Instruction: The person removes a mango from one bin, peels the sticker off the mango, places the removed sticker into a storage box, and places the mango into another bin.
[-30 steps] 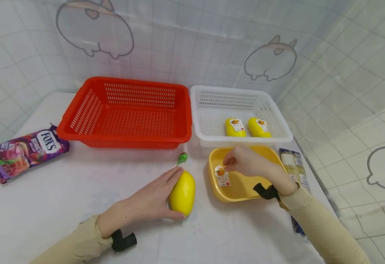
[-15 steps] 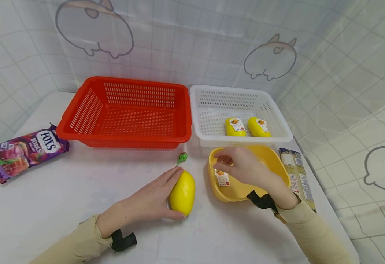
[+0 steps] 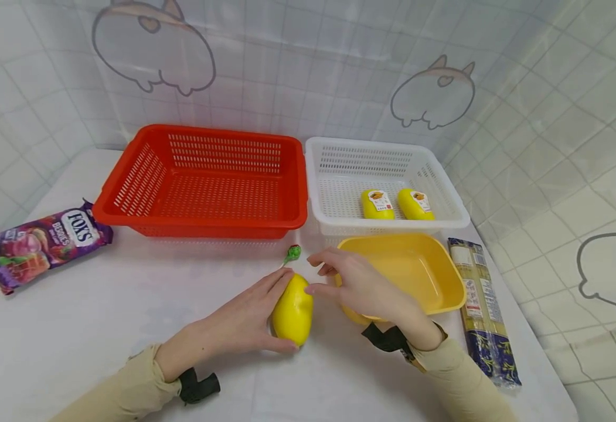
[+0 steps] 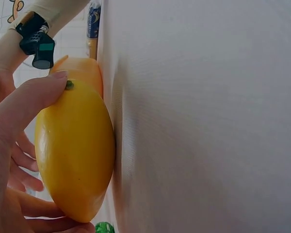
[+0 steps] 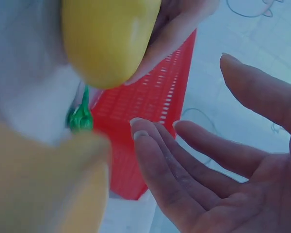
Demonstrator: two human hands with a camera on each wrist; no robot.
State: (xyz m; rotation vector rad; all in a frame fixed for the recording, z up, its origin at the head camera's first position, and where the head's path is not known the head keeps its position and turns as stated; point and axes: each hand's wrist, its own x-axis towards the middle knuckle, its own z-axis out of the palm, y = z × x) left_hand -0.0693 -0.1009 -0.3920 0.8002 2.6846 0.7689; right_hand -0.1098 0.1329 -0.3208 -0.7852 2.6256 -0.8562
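Note:
A smooth yellow mango (image 3: pixel 293 313) lies on the white tabletop, held by my left hand (image 3: pixel 236 322). In the left wrist view the left thumb (image 4: pixel 41 94) presses beside its small green stem nub, with fingers at the opposite end. My right hand (image 3: pixel 363 287) is over the left rim of the yellow basin (image 3: pixel 413 272). Its thumb reaches toward the mango in the head view. The right wrist view shows the right fingers (image 5: pixel 184 174) loosely bent, holding nothing and apart from the mango. That hand covers the basin's left part.
A red basket (image 3: pixel 207 196) stands at the back left. Beside it, a white basket (image 3: pixel 339 181) holds two labelled yellow mangoes (image 3: pixel 378 205). A small green flower-like piece (image 3: pixel 293 253) lies ahead of the left hand. A purple FOX'S bag (image 3: pixel 49 240) and a clear-and-blue packet (image 3: pixel 479 305) flank everything.
My right hand has moved left from inside the yellow basin to its left rim, near the mango. The label seen earlier in the basin is now out of sight. The left hand keeps its hold.

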